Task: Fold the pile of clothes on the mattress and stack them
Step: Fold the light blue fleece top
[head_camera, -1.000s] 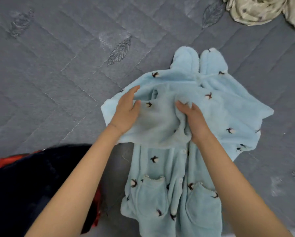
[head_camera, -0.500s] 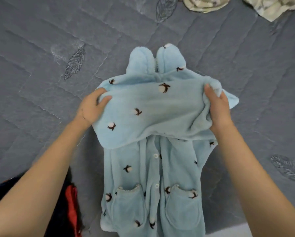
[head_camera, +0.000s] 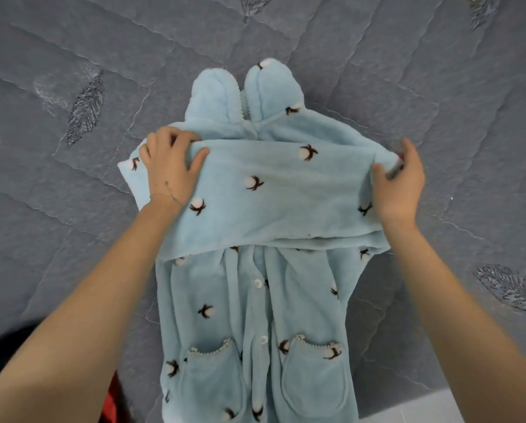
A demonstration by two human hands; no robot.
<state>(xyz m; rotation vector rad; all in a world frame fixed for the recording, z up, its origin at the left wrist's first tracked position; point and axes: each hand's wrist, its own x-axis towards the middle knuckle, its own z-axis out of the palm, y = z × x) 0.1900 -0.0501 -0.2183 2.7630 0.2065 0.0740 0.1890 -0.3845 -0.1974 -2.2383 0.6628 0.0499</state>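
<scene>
Where it lies button-side up on the grey quilted mattress [head_camera: 72,239], collar toward 12 o'clock, the pale-blue fleece garment [head_camera: 273,193] carries a folded band [head_camera: 286,215] across its chest. Two front pockets [head_camera: 212,383], 6 o'clock: flat, contents indiscernible. Left hand [head_camera: 170,169], 9 o'clock of band: fingers curled over its top edge. Right hand [head_camera: 402,184], 3 o'clock: blurred, pinching the band's end. Red-and-dark cloth [head_camera: 112,404], 7 o'clock.

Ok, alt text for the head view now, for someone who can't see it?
The left hand and right hand grip the ends of a fold laid across a light blue fleece garment, lying buttons up on a grey quilted mattress. Two pockets sit nearest the camera.
</scene>
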